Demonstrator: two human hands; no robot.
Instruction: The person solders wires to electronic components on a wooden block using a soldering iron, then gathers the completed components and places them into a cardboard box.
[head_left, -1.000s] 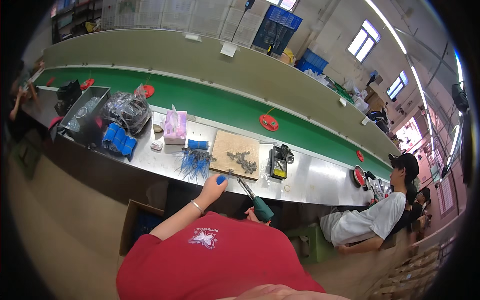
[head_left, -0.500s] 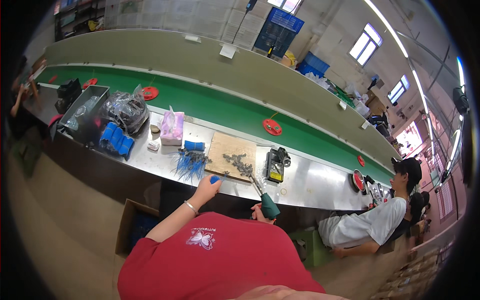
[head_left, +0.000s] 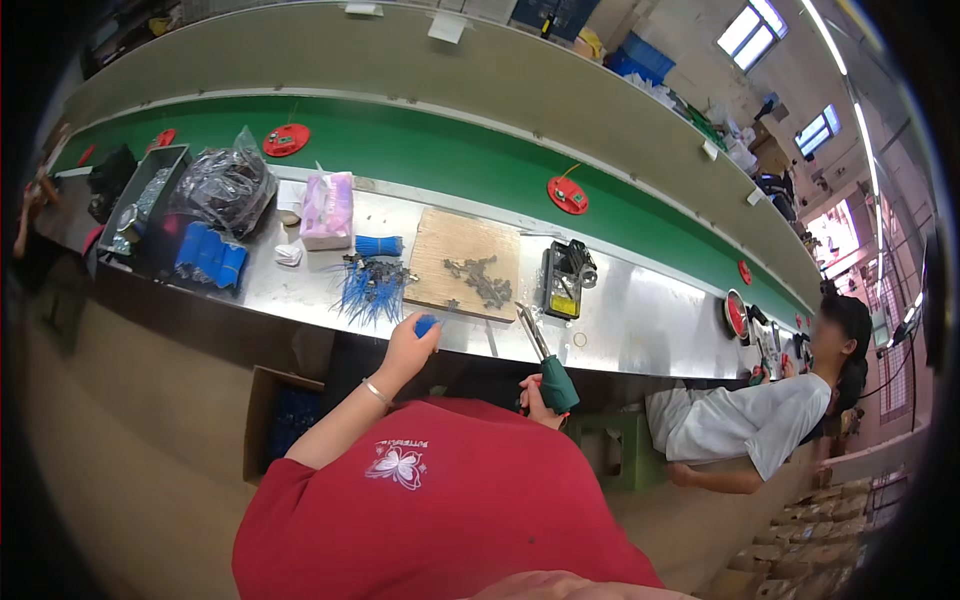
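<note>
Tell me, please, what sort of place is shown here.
Probably an electronics assembly workshop: a long green strip, perhaps a conveyor belt, with red round pieces on it; blue wire bundles on the metal bench; and the right hand holding a green-handled tool resembling a soldering iron.

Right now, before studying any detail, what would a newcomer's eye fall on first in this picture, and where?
Probably the red shirt with its white butterfly print, filling the lower middle. Just above it are the hands: the left hand holds a blue bundle, the right hand a green-handled tool. Behind the metal bench, a green strip dotted with red discs sweeps across.
</note>
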